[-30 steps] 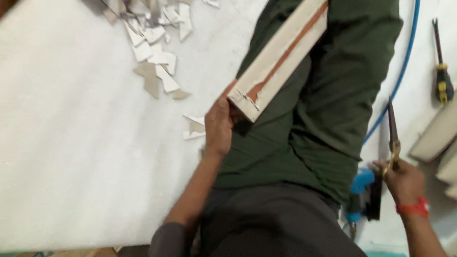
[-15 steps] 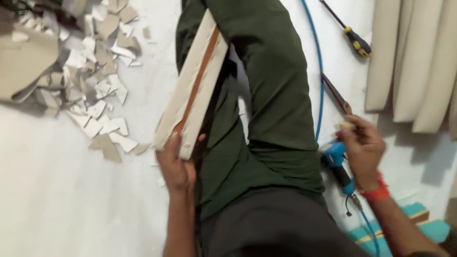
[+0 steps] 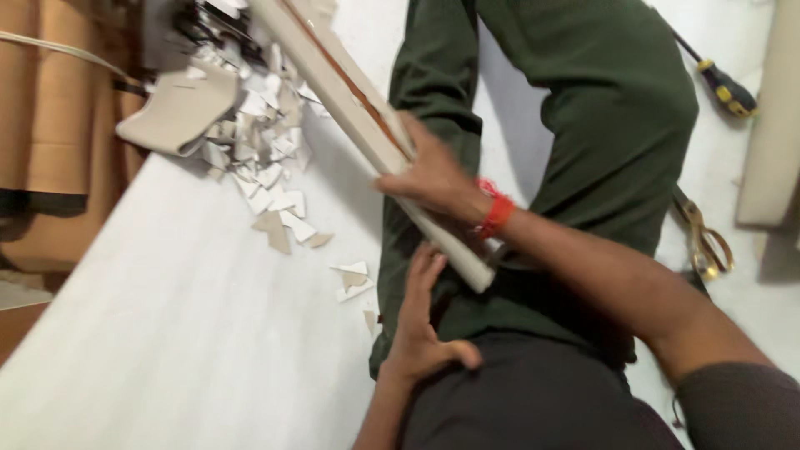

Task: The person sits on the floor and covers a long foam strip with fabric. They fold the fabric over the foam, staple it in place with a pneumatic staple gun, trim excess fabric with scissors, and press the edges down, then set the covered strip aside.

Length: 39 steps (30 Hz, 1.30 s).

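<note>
Head view: pale offcuts [image 3: 267, 167] litter the white floor [image 3: 167, 333] at left. The left hand [image 3: 421, 333] rests flat, released, on the green trouser leg [image 3: 433, 83]. The right hand [image 3: 433, 175] grasps the long pale board [image 3: 350, 108] running far-left to near-centre. Scissors [image 3: 704, 237] lie right.

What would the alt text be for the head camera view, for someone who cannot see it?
Seen from above, a person's right hand, with a red thread at the wrist, grips a long pale board over their lap, while the left hand rests on the green trouser leg. Pale offcut scraps litter the white surface; scissors and a screwdriver lie to the right.
</note>
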Motion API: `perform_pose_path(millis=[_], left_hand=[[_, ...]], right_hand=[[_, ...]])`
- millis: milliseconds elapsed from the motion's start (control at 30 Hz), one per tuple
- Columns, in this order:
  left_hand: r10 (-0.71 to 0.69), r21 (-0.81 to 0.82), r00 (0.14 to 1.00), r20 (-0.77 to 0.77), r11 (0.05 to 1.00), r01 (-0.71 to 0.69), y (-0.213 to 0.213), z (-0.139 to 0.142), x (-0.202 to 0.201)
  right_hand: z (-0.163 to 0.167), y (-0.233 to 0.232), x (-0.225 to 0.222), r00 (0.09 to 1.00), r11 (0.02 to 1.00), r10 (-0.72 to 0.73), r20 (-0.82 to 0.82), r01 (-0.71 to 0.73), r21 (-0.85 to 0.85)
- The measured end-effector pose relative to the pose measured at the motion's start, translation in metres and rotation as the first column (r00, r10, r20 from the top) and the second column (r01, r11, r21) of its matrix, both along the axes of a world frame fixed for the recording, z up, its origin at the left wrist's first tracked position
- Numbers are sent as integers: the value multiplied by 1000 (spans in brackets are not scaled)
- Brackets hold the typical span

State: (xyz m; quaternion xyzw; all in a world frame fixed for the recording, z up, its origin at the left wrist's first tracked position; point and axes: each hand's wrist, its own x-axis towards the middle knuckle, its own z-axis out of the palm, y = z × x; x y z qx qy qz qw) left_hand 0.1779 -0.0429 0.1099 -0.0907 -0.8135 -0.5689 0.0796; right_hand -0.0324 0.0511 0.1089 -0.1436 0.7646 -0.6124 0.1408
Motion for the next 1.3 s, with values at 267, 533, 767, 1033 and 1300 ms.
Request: perform_pose_path(millis=[267, 533, 767, 1033, 1300], left_hand=[[68, 997, 997, 27, 68, -31, -154, -5, -101], [-163, 964, 974, 160, -187, -190, -77, -7, -64], [-151, 940, 955, 255, -194, -281, -56, -35, -60], [-28, 910, 909, 415, 17, -415, -53, -37, -44], [617, 142, 787, -31, 782, -607, -80, 11, -1]], right_hand=[[-61, 61, -64, 752, 832, 457, -475, -173, 527], [-53, 89, -62, 680, 602, 437, -589, 266, 753], [19, 86, 10, 741, 667, 497, -451, 7, 745], [50, 17, 67, 890, 903, 417, -182, -385, 190], [29, 122, 79, 990, 875, 62, -125, 6, 485]])
